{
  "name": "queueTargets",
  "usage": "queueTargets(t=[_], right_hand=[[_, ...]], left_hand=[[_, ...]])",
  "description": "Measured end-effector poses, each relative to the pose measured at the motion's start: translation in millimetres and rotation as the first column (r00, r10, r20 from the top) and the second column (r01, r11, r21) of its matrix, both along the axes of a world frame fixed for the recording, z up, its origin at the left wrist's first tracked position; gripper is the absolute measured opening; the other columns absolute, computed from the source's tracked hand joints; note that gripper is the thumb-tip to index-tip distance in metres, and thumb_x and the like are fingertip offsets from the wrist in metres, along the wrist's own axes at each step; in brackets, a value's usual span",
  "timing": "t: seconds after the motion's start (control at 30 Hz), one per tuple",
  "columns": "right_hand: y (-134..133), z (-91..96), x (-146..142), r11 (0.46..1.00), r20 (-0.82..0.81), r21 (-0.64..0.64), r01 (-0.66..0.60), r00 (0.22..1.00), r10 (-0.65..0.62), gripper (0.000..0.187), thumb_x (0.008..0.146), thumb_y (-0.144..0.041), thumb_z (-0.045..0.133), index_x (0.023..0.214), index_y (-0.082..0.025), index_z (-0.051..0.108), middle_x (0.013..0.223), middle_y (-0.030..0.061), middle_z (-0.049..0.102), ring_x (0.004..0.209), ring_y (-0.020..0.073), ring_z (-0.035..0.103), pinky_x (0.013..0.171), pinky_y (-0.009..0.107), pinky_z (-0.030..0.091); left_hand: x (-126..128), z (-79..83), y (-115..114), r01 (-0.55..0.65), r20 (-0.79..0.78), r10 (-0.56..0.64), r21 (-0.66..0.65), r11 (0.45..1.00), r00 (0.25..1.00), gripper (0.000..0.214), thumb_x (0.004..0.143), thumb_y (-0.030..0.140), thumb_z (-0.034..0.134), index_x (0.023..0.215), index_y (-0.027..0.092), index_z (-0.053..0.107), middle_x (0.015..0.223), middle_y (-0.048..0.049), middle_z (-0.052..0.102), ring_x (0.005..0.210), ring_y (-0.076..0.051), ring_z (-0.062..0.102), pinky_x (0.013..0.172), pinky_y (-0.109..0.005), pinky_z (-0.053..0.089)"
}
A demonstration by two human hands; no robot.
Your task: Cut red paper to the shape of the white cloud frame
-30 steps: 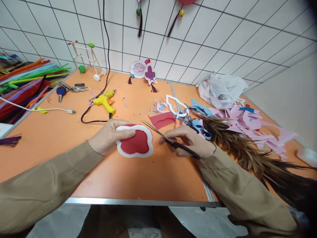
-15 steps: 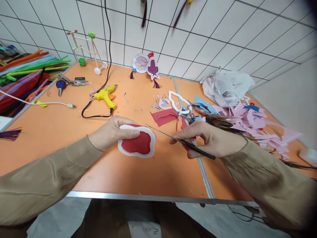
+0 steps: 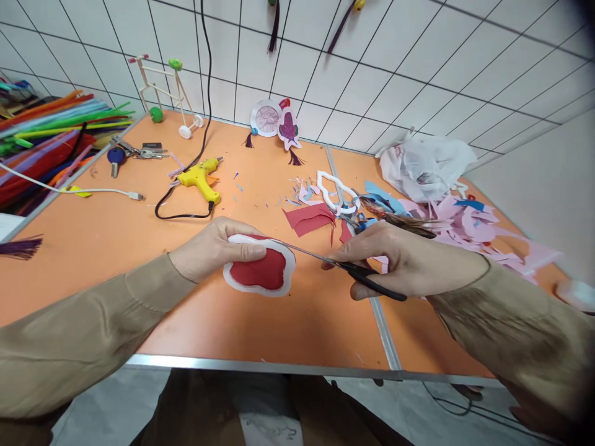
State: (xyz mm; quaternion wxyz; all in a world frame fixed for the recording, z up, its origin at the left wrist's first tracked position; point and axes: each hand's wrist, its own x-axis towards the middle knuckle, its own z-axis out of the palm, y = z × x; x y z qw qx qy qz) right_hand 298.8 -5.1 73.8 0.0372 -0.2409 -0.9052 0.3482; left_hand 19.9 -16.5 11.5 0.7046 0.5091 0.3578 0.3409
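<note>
My left hand (image 3: 227, 251) pinches a wavy-edged paper cutout (image 3: 263, 272) by its upper left side, thumb on top. The cutout has a white border around a red centre, and a thin strip of red shows along its upper edge. In my right hand (image 3: 379, 260) are black-handled scissors (image 3: 320, 255), fingers in and around the handles. Their blades point left and lie at the cutout's upper right edge, touching or nearly touching it. How far apart the blades stand is hard to make out. Beyond the scissors lies a piece of red paper (image 3: 310, 218).
A yellow glue gun (image 3: 201, 179) with a black cord lies left. Keys (image 3: 116, 158), a white cable (image 3: 102, 193) and colourful pipe cleaners (image 3: 51, 136) are farther left. At right are a white wavy frame (image 3: 338, 193), pink paper scraps (image 3: 465, 226) and a plastic bag (image 3: 423, 164).
The scissors have moved left and their blades now reach the cutout's upper edge. My left hand keeps hold of the cutout in nearly the same place.
</note>
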Motion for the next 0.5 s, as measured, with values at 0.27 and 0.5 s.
queueTargets(t=[0.27,0.5], right_hand=[[-1.3,8.1,-3.1,1.0,0.074,-0.001,0.017,0.997,-0.017,0.028,0.086,-0.029,0.065,0.105,-0.01,0.07,0.06,0.0029,0.066,0.049,0.0092,0.056,0.05,0.021,0.04],[-6.8,12.4,-6.3,0.998,0.157,0.052,0.036,0.987,-0.044,0.023,0.085,-0.026,0.064,0.102,-0.011,0.068,0.061,0.0017,0.065,0.05,0.0093,0.054,0.051,0.024,0.037]], left_hand=[[-2.8,-3.8,1.4,0.005,0.009,-0.004,-0.032,0.999,1.0,0.015,0.067,0.027,0.081,0.075,0.015,0.079,0.072,-0.0053,0.077,0.061,-0.015,0.066,0.057,-0.023,0.051],[-3.0,-2.9,0.9,0.033,-0.002,-0.033,-0.038,0.999,0.999,0.019,0.069,0.029,0.081,0.08,0.014,0.079,0.076,-0.006,0.077,0.065,-0.015,0.068,0.062,-0.023,0.053]])
